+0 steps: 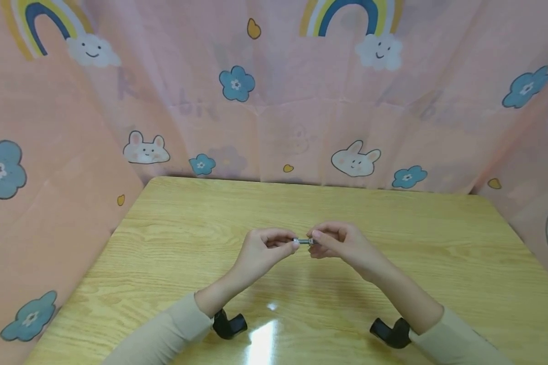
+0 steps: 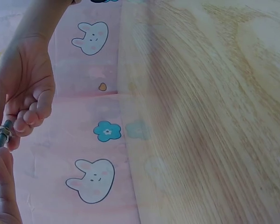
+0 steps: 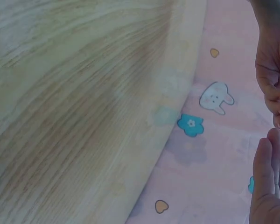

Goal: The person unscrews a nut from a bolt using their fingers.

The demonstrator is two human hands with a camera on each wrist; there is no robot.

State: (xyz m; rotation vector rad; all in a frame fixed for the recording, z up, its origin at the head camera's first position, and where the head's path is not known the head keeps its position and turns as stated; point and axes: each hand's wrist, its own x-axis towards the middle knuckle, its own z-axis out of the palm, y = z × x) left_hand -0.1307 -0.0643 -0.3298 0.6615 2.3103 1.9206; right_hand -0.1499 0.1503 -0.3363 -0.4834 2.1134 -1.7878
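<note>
A small metal bolt point(image 1: 303, 241) lies level between my two hands above the table. My left hand point(image 1: 262, 249) pinches its left end between thumb and fingertips, hiding that end. A nut point(image 2: 3, 133) sits on the bolt's thread near its other end. My right hand point(image 1: 344, 246) has thumb and fingers around the nut. Part of the thread shows bare between the hands. In the right wrist view, the left hand point(image 3: 275, 74) and right hand point(image 3: 268, 182) meet at the edge, and the bolt is mostly out of sight.
Beneath the hands is a wood-grain table point(image 1: 187, 218), with a bright light reflection near its front. A pink printed cloth point(image 1: 274, 126) hangs behind and beside it. Black wrist-camera mounts point(image 1: 230, 325) show under both wrists.
</note>
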